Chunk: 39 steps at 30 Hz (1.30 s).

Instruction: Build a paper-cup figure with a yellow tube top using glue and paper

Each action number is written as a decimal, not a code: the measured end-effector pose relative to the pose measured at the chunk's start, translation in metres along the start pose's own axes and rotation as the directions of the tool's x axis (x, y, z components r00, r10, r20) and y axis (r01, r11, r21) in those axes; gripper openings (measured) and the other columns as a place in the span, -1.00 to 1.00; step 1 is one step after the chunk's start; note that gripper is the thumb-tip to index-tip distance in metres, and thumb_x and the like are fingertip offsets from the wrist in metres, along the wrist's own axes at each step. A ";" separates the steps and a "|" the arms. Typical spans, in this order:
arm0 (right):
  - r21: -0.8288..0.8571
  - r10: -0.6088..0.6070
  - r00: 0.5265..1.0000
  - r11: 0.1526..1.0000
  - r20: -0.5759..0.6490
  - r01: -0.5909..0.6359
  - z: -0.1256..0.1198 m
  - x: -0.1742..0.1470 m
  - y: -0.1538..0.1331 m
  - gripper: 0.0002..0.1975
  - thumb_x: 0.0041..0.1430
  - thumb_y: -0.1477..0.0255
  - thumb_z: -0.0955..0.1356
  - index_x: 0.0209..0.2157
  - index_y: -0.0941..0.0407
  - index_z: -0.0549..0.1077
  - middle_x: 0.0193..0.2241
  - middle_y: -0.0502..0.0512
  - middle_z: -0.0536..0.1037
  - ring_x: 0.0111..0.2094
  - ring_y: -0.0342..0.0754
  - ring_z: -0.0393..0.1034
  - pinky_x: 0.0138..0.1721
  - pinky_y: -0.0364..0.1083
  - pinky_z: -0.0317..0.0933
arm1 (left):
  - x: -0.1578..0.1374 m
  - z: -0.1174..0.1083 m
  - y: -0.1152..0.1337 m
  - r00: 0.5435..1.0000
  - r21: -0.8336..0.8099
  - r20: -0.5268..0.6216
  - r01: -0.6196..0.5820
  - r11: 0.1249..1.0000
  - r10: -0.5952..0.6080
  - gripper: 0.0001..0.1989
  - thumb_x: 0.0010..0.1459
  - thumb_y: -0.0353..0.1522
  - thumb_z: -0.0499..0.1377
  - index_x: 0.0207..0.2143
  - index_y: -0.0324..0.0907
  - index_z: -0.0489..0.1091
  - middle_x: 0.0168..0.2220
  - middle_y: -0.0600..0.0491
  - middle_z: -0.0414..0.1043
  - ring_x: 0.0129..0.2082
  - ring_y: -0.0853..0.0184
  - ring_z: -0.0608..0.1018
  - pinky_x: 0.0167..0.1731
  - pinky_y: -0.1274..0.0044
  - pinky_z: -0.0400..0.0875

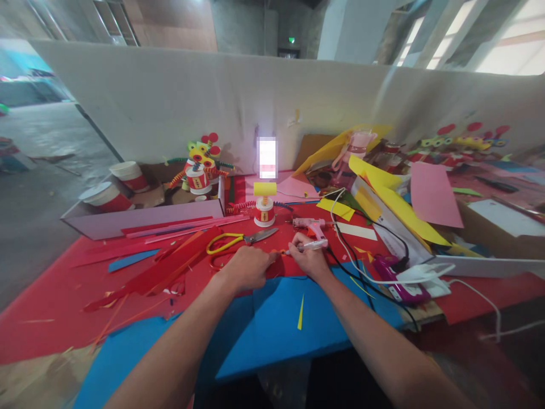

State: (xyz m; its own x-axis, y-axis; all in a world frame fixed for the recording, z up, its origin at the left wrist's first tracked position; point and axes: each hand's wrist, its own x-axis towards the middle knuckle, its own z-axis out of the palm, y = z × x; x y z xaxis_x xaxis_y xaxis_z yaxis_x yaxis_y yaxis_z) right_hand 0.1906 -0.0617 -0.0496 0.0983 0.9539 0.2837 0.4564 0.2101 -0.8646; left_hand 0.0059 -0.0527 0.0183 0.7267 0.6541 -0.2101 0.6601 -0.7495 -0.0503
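My right hand [310,261] is closed around a pen [314,245], its tip pointing left toward a small orange piece [281,252] on the red sheet. Across from it, my left hand [249,266] has its fingers curled together at the left end of that piece; what lies in them is hidden. Scissors with yellow handles [230,241] lie just beyond my left hand, blades to the right. A pink glue gun [310,224] rests behind my right hand. Behind the scissors stands a paper-cup figure [264,212] with a yellow roll on top and coiled arms.
On the left, a white box [149,220] holds cups and finished cup figures [199,170]. Red paper strips [170,267] are strewn before it. At right are a purple power strip [400,281], cables and a box with yellow sheets [400,207]. A white partition [170,96] stands behind.
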 end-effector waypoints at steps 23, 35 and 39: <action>-0.020 0.001 1.000 1.000 -0.002 -0.001 0.000 0.001 0.002 -0.76 0.09 0.26 0.25 -0.57 0.04 0.18 -0.67 -0.08 0.32 -0.60 -0.14 0.26 -0.53 -0.17 0.09 | -0.001 -0.005 0.002 1.000 0.017 0.020 0.011 1.000 -0.011 -0.45 -0.01 -0.47 0.11 0.10 -0.14 0.32 -0.36 -0.14 0.57 -0.32 0.05 0.61 -0.40 0.41 0.39; -0.016 0.014 1.000 1.000 -0.023 -0.015 0.002 0.002 0.003 -0.76 0.09 0.27 0.25 -0.57 0.05 0.19 -0.67 -0.09 0.31 -0.60 -0.14 0.24 -0.52 -0.17 0.07 | 0.000 -0.004 0.002 1.000 0.031 0.026 0.014 0.999 -0.015 -0.45 -0.01 -0.46 0.09 0.10 -0.16 0.32 -0.35 -0.15 0.57 -0.32 0.04 0.60 -0.41 0.40 0.39; -0.008 0.009 1.000 1.000 -0.026 -0.009 0.001 0.002 0.003 -0.77 0.09 0.27 0.25 -0.57 0.05 0.18 -0.67 -0.09 0.31 -0.60 -0.14 0.26 -0.52 -0.17 0.08 | 0.000 -0.003 0.001 1.000 0.027 0.025 0.009 1.000 -0.010 -0.43 0.00 -0.45 0.09 0.12 -0.14 0.30 -0.34 -0.14 0.57 -0.31 0.06 0.60 -0.39 0.41 0.39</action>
State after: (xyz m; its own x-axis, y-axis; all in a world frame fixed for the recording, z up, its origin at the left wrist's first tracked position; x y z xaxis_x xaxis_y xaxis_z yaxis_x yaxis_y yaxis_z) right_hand 0.1909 -0.0589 -0.0522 0.1252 0.9498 0.2869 0.4625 0.1999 -0.8638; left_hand 0.0076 -0.0533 0.0214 0.7152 0.6586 -0.2340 0.6612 -0.7460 -0.0788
